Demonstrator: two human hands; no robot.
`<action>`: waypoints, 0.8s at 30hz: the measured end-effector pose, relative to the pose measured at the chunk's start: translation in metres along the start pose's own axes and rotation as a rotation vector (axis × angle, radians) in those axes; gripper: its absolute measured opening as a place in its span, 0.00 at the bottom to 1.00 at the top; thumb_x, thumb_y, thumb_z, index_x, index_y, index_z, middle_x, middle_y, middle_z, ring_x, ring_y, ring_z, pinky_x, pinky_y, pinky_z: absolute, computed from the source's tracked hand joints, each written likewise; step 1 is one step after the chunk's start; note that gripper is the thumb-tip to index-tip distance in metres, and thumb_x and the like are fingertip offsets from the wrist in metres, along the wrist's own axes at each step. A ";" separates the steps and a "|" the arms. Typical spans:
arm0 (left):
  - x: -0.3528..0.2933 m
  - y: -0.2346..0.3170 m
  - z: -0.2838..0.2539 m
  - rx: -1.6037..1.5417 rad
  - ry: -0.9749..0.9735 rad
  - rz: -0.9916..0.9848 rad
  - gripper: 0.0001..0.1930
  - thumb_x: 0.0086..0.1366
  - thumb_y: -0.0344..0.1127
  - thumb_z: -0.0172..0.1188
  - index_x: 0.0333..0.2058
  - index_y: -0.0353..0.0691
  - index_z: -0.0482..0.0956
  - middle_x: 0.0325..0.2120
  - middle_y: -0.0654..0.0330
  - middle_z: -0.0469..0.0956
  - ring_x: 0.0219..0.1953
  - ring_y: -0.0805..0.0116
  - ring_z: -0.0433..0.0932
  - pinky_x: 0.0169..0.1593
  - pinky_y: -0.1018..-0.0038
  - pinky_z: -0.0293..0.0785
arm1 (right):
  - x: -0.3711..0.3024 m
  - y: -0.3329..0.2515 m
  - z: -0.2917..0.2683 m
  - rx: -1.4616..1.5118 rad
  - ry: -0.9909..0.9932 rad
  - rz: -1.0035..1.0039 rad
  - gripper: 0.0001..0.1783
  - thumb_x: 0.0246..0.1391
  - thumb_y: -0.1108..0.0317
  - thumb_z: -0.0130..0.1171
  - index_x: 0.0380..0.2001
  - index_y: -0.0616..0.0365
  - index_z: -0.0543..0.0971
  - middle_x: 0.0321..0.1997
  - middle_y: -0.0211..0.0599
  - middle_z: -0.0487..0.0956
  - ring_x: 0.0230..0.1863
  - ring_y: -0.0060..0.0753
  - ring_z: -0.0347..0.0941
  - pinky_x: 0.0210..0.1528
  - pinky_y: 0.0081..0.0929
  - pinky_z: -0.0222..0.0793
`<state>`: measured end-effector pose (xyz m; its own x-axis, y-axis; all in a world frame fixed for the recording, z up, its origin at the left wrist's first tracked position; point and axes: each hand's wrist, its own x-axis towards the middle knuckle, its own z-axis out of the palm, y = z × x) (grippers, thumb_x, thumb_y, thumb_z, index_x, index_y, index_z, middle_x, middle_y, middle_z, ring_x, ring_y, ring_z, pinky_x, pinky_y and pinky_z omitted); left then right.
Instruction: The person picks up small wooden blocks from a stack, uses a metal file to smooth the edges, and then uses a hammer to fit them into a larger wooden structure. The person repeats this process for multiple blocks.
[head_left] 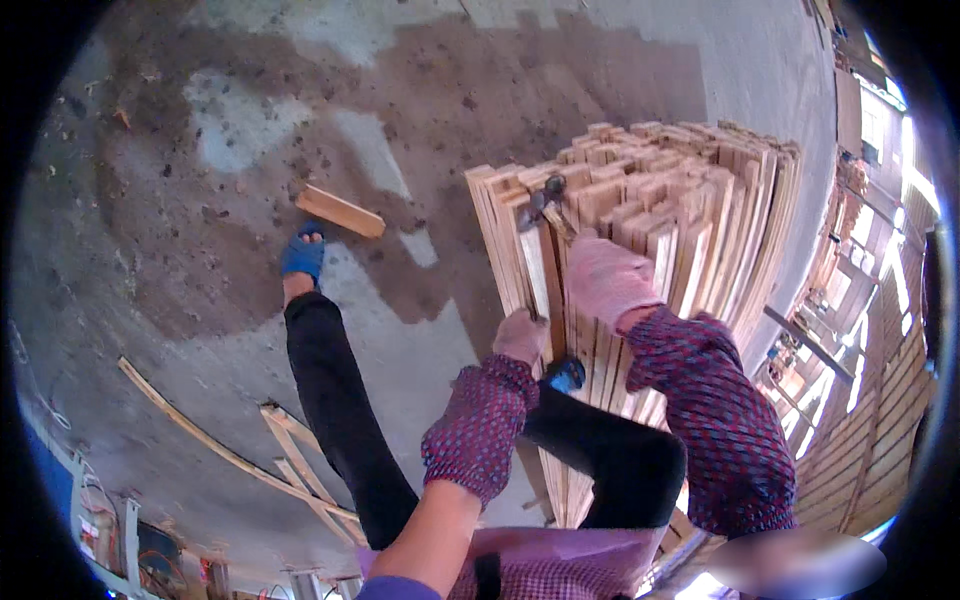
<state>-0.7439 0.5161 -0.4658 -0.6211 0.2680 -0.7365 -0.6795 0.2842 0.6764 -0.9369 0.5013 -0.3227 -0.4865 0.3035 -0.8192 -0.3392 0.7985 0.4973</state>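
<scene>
A large bundle of long, pale wooden strips [735, 205] stands on end in front of me, its tops uneven. My right hand [610, 280], in a light pinkish glove, is closed around the wooden handle of a hammer [545, 198]. The dark hammer head lies over the tops of the strips at the bundle's left corner. Lower down, my gloved left hand [521, 336] is closed at the bundle's left side, its fingers against the edge of a wooden strip [538, 272]. The fingertips of this hand are partly hidden.
A short board [341, 211] lies on the stained concrete floor beside my blue-shod left foot [304, 254]. My other shoe [566, 375] is against the bundle. Long loose wood strips [215, 428] lie at lower left. Metal frames [130, 545] stand at the left edge.
</scene>
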 end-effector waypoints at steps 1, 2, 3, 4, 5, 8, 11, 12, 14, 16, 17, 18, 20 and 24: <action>0.007 -0.012 -0.006 0.159 -0.072 0.154 0.21 0.60 0.49 0.54 0.34 0.33 0.79 0.31 0.42 0.78 0.37 0.44 0.78 0.42 0.57 0.75 | 0.011 0.007 -0.001 -0.052 0.056 -0.114 0.15 0.58 0.62 0.50 0.42 0.63 0.74 0.33 0.48 0.79 0.40 0.48 0.79 0.29 0.50 0.72; 0.005 -0.023 -0.008 0.314 -0.183 0.325 0.21 0.62 0.50 0.54 0.36 0.33 0.79 0.29 0.43 0.78 0.37 0.46 0.79 0.42 0.58 0.75 | 0.010 0.019 -0.005 -0.098 0.091 -0.195 0.16 0.59 0.62 0.50 0.43 0.63 0.74 0.36 0.50 0.78 0.42 0.47 0.78 0.35 0.46 0.73; 0.021 -0.063 -0.013 0.150 -0.222 0.177 0.21 0.60 0.51 0.55 0.33 0.34 0.80 0.29 0.43 0.78 0.36 0.47 0.79 0.41 0.58 0.75 | -0.002 0.014 -0.019 0.029 0.191 -0.220 0.16 0.58 0.63 0.50 0.44 0.63 0.74 0.37 0.50 0.78 0.43 0.46 0.77 0.38 0.45 0.73; 0.044 -0.119 -0.033 0.010 -0.248 0.084 0.18 0.60 0.47 0.57 0.32 0.33 0.79 0.29 0.47 0.78 0.31 0.53 0.78 0.35 0.60 0.74 | -0.011 0.004 -0.032 0.157 0.286 -0.278 0.16 0.58 0.63 0.51 0.45 0.63 0.73 0.37 0.51 0.78 0.44 0.45 0.76 0.41 0.43 0.72; 0.058 -0.126 -0.058 -0.141 -0.112 -0.149 0.16 0.60 0.44 0.57 0.31 0.33 0.79 0.27 0.50 0.77 0.27 0.56 0.77 0.32 0.62 0.73 | -0.035 0.011 -0.043 0.455 0.397 -0.175 0.17 0.58 0.65 0.52 0.47 0.62 0.73 0.35 0.49 0.78 0.45 0.43 0.76 0.40 0.42 0.72; 0.095 -0.153 -0.142 -0.663 0.606 -0.467 0.13 0.58 0.39 0.60 0.31 0.33 0.77 0.23 0.58 0.75 0.21 0.64 0.73 0.27 0.65 0.72 | -0.073 0.026 -0.051 1.279 0.142 -0.064 0.13 0.59 0.63 0.49 0.41 0.62 0.71 0.21 0.32 0.71 0.19 0.23 0.68 0.21 0.22 0.63; 0.136 -0.154 -0.200 -0.841 0.727 -0.593 0.20 0.56 0.44 0.62 0.41 0.34 0.75 0.32 0.55 0.76 0.32 0.62 0.75 0.37 0.64 0.73 | -0.096 0.043 -0.025 1.511 -0.015 0.014 0.13 0.56 0.61 0.55 0.34 0.61 0.71 0.17 0.25 0.68 0.11 0.14 0.61 0.12 0.15 0.55; 0.150 -0.149 -0.217 -0.883 0.670 -0.711 0.24 0.56 0.46 0.62 0.46 0.35 0.75 0.37 0.52 0.77 0.36 0.60 0.76 0.41 0.63 0.74 | -0.100 0.050 -0.014 1.587 -0.051 0.048 0.12 0.55 0.62 0.55 0.34 0.60 0.70 0.17 0.25 0.68 0.11 0.14 0.61 0.12 0.15 0.55; 0.165 -0.158 -0.229 -0.622 0.563 -0.711 0.27 0.57 0.49 0.62 0.46 0.31 0.75 0.44 0.50 0.77 0.44 0.57 0.77 0.47 0.63 0.73 | -0.101 0.052 -0.001 1.627 -0.136 0.161 0.10 0.55 0.65 0.55 0.34 0.60 0.70 0.18 0.25 0.68 0.11 0.15 0.62 0.12 0.15 0.55; 0.162 -0.208 -0.262 -0.322 0.491 -0.604 0.25 0.55 0.45 0.63 0.46 0.31 0.75 0.41 0.53 0.78 0.41 0.59 0.77 0.42 0.63 0.75 | -0.097 0.054 0.004 1.673 -0.235 0.137 0.09 0.54 0.67 0.55 0.35 0.60 0.71 0.18 0.25 0.69 0.13 0.15 0.63 0.14 0.15 0.57; 0.159 -0.227 -0.265 -0.197 0.468 -0.583 0.24 0.55 0.44 0.65 0.44 0.30 0.75 0.40 0.54 0.78 0.39 0.61 0.78 0.40 0.65 0.75 | -0.093 0.051 0.004 1.662 -0.251 0.110 0.09 0.55 0.67 0.55 0.35 0.60 0.71 0.19 0.25 0.69 0.13 0.15 0.64 0.15 0.15 0.58; 0.151 -0.246 -0.273 -0.065 0.461 -0.562 0.24 0.54 0.42 0.66 0.43 0.29 0.75 0.38 0.55 0.79 0.38 0.63 0.78 0.38 0.66 0.75 | -0.090 0.052 0.006 1.660 -0.275 0.065 0.09 0.55 0.67 0.56 0.36 0.60 0.71 0.19 0.25 0.69 0.14 0.15 0.64 0.15 0.15 0.59; 0.140 -0.141 -0.206 -0.550 0.621 -0.745 0.23 0.54 0.41 0.66 0.43 0.29 0.75 0.37 0.56 0.79 0.35 0.66 0.78 0.34 0.69 0.75 | -0.089 0.072 0.024 1.636 -0.263 0.124 0.10 0.55 0.67 0.57 0.37 0.59 0.72 0.19 0.25 0.70 0.16 0.14 0.65 0.17 0.16 0.59; 0.055 -0.184 -0.163 -0.763 0.213 -0.213 0.18 0.58 0.38 0.63 0.43 0.33 0.74 0.33 0.60 0.77 0.31 0.70 0.77 0.31 0.72 0.73 | -0.108 0.086 0.024 1.702 -0.252 0.006 0.10 0.55 0.66 0.57 0.37 0.59 0.72 0.20 0.24 0.70 0.16 0.14 0.64 0.18 0.16 0.59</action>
<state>-0.7163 0.3279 -0.6317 -0.4573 0.0768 -0.8860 -0.8225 -0.4153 0.3886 -0.8943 0.5499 -0.1986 -0.2995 0.2436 -0.9225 0.9119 0.3575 -0.2017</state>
